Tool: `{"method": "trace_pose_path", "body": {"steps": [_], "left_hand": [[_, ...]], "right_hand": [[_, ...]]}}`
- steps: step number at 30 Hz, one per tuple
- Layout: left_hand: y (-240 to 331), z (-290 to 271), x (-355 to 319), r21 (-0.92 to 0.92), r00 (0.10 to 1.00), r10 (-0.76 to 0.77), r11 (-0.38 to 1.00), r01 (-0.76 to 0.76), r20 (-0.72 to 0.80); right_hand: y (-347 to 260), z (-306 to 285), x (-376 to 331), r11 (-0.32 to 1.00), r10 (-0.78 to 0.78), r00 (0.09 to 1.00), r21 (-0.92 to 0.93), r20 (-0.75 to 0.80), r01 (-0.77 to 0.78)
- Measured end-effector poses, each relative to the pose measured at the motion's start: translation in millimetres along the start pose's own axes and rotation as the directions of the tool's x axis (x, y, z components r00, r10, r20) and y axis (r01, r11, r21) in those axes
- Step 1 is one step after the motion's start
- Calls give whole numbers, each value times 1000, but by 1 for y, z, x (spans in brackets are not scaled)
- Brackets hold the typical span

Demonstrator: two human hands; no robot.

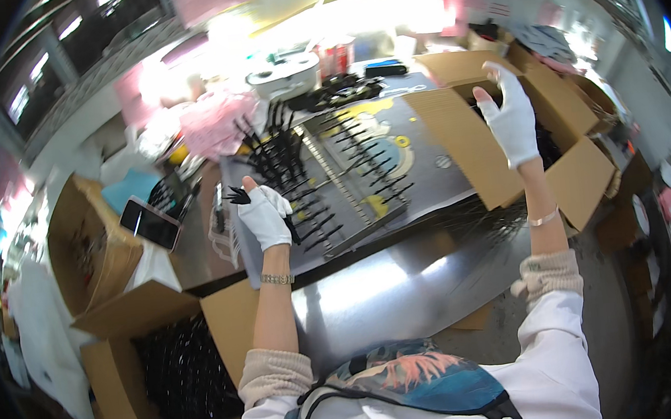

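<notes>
— Gripping a small black pronged piece (235, 195), the gloved left hand (265, 216) hovers at the near-left corner of the dark rack board (421, 170) — rows of black pieces (281, 146) stand on it.

— And the right hand (513, 120)?

— Fingers spread wide, nothing in it, raised over the open cardboard box (458, 137) at the table's (384, 290) far-right corner. Another box (228, 313) of black parts sits near-left.

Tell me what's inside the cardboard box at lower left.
The cardboard box holds a dense pile of thin black pieces. Whatever lies beneath them is covered.
</notes>
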State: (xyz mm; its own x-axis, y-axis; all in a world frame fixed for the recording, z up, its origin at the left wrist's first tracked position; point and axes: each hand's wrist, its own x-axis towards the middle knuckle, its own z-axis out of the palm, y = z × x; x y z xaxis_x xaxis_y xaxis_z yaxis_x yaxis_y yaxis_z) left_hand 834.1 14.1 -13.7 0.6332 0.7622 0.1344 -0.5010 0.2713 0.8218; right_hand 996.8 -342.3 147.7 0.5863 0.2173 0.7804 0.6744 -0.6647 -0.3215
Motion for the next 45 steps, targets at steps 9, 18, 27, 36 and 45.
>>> {"method": "trace_pose_path", "body": {"steps": [9, 18, 27, 36, 45], "left_hand": [[146, -199, -118, 987, 945, 296, 31, -155, 140], [164, -156, -92, 894, 895, 53, 51, -446, 443], [-9, -5, 113, 439, 896, 269, 798, -413, 354], [-41, 12, 125, 434, 879, 444, 767, -472, 171], [-45, 4, 127, 547, 902, 408, 729, -413, 137]], "right_hand": [[-112, 92, -122, 891, -282, 804, 453, 524, 17], [-182, 247, -99, 776, 261, 847, 421, 463, -470], [-215, 316, -69, 592, 560, 775, 512, 294, -622], [-199, 363, -44, 508, 505, 819, 673, 272, -537], [-189, 374, -35, 683, 570, 820, 526, 50, -506]]}}
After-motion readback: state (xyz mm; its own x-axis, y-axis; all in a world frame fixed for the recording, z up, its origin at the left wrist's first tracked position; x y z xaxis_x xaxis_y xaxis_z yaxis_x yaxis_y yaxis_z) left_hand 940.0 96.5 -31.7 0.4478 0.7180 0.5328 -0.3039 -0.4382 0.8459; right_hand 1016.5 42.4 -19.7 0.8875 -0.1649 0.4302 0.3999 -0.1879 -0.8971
